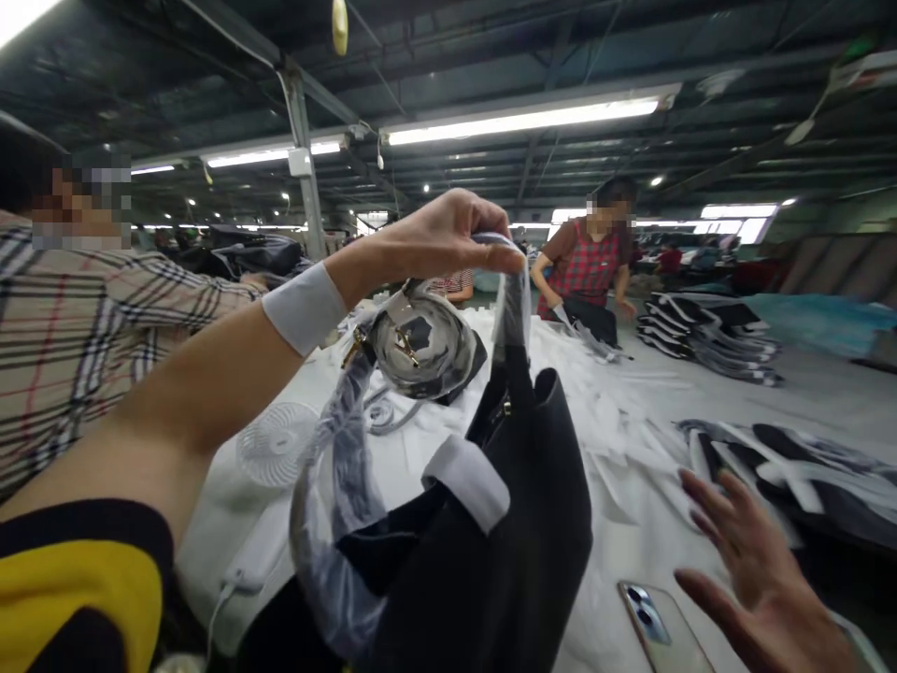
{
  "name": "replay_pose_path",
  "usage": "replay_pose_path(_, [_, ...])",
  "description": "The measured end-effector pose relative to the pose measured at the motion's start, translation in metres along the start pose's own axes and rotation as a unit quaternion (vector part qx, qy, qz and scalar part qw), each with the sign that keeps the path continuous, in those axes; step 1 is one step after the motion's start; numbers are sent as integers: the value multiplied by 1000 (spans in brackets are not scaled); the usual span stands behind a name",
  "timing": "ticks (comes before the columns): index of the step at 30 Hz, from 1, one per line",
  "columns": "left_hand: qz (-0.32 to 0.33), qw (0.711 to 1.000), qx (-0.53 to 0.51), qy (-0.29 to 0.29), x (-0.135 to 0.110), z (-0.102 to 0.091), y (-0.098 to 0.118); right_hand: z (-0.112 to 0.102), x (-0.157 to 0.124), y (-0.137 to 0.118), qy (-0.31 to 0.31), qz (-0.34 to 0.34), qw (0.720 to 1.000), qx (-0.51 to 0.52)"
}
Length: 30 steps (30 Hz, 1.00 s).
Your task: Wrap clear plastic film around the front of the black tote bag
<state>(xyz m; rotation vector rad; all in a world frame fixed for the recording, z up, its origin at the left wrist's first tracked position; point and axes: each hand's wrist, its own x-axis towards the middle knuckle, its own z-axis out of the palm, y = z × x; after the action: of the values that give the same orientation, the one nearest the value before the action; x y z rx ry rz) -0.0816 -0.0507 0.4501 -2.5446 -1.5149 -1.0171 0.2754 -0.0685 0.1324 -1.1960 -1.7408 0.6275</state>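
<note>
Raised at the centre, my left hand (476, 234) pinches a plastic-wrapped strap of a black handbag (505, 523), which hangs below it in front of me. A second wrapped strap (350, 477) loops down at the bag's left side. White padding (468, 481) is folded over the bag's top edge. My right hand (743, 561) is apart from the bag at the lower right, fingers spread and nothing in it. Just left of that hand a phone (662, 626) lies on the table. Behind the straps sits a clear container (420, 346) with small metal pieces; its contents are partly unclear.
White sheets and strips (617, 421) cover much of the table. A small white fan (277, 444) stands at left. Black and white pieces (707, 336) are stacked at right, with more cut pieces (791, 467) nearer. One person (70, 327) is close on my left; another (589, 252) works across the table.
</note>
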Motion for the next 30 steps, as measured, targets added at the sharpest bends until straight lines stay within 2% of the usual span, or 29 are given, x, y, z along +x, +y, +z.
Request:
replay_pose_path(1, [-3, 1000, -6, -8, -10, 1, 5, 5, 6, -21, -20, -8, 999, 34])
replay_pose_path(2, [-1, 1000, -12, -25, -19, 3, 8, 13, 10, -39, -68, -15, 996, 60])
replay_pose_path(5, [44, 989, -18, -141, -45, 14, 10, 50, 2, -72, -222, -3, 970, 102])
replay_pose_path(7, [91, 975, -19, -202, -62, 21, 6, 76, -12, -76, -243, 19, 966, 92])
replay_pose_path(10, [128, 969, -25, -208, -78, 35, -3, 96, -28, -66, -226, 59, 967, 105])
replay_pose_path(12, [135, 971, -20, -196, -77, 48, -9, 95, -33, -60, -253, 91, 954, 134])
replay_pose_path(15, [149, 972, -3, -183, -62, 72, -15, 80, -41, -59, -284, 147, 936, 144])
replay_pose_path(19, [159, 972, 13, -170, -37, 104, -24, 68, -54, -62, -254, 193, 942, 100])
replay_pose_path(22, [103, 982, 15, -156, -30, 123, -39, 80, -49, -48, -205, 230, 950, 43])
replay_pose_path(25, [26, 991, -6, -129, -42, 133, -66, 102, -30, -26, -173, 256, 951, -6])
replay_pose_path(27, [-57, 991, -40, -118, -68, 134, -87, 113, -18, -13, -184, 273, 944, 0])
replay_pose_path(28, [-126, 983, -76, -112, -87, 133, -97, 117, -15, -7, -206, 288, 935, 30])
replay_pose_path(30, [-227, 962, -108, -109, -136, 129, -115, 120, -14, 3, -275, 330, 894, 128])
